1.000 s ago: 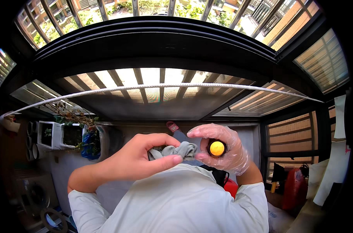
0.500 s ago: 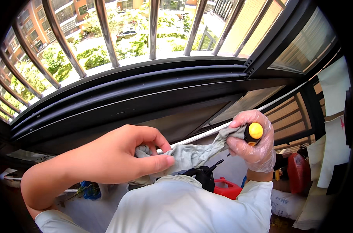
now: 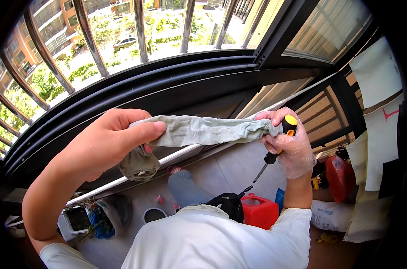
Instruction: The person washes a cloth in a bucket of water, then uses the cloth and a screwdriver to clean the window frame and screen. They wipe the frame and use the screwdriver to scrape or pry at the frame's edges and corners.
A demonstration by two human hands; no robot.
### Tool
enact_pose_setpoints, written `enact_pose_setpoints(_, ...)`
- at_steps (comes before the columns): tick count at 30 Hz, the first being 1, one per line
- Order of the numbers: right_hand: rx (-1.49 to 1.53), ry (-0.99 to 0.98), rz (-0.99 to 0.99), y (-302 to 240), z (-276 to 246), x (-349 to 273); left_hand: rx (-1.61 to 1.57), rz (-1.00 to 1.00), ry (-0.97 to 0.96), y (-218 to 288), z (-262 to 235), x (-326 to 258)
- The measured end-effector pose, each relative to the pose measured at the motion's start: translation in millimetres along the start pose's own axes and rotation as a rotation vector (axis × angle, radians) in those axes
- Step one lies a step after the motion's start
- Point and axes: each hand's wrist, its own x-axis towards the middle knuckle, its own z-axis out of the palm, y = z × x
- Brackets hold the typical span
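A wrinkled grey-green cloth [image 3: 199,130] is stretched nearly level between my hands, in front of the window. My bare left hand [image 3: 127,130] pinches its left part between thumb and fingers, and a darker bunched end hangs below. On my right hand [image 3: 295,145] is a thin clear plastic glove. Its fingers are closed on the cloth's gathered right end and on a screwdriver [image 3: 270,158]. The screwdriver has a black handle with a yellow cap, and its metal shaft points down to the left.
Ahead runs a black window frame [image 3: 167,67] with metal bars [image 3: 140,31] beyond it. A white rope [image 3: 96,189] slants behind the cloth. Below are a red jerrycan [image 3: 260,212], a black bag [image 3: 228,204] and a planter [image 3: 78,219]. At right are a red bag [image 3: 340,179] and a white sack [image 3: 331,213].
Both hands have risen in the picture, and the left has shifted left. The cloth is now pulled longer and flatter between them. The screwdriver's shaft has come into view.
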Motion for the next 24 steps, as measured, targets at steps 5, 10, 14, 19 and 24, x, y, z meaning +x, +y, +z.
enact_pose_setpoints(5,-0.125,0.08,-0.068,1,-6,-20,0.02,0.037,0.036,-13,17,-19)
enact_pose_setpoints(10,-0.283,0.177,-0.105,-3,-18,-18,0.085,0.043,0.038,-10,17,-37)
enact_pose_setpoints(14,-0.387,0.079,-0.048,-16,-36,7,0.145,0.002,0.155,9,23,-27)
enact_pose_setpoints(19,-0.787,0.011,-0.369,-39,-60,71,0.451,0.155,0.371,48,28,22)
enact_pose_setpoints(24,-1.099,-0.085,-0.699,-41,-72,130,0.542,0.266,0.503,69,28,80)
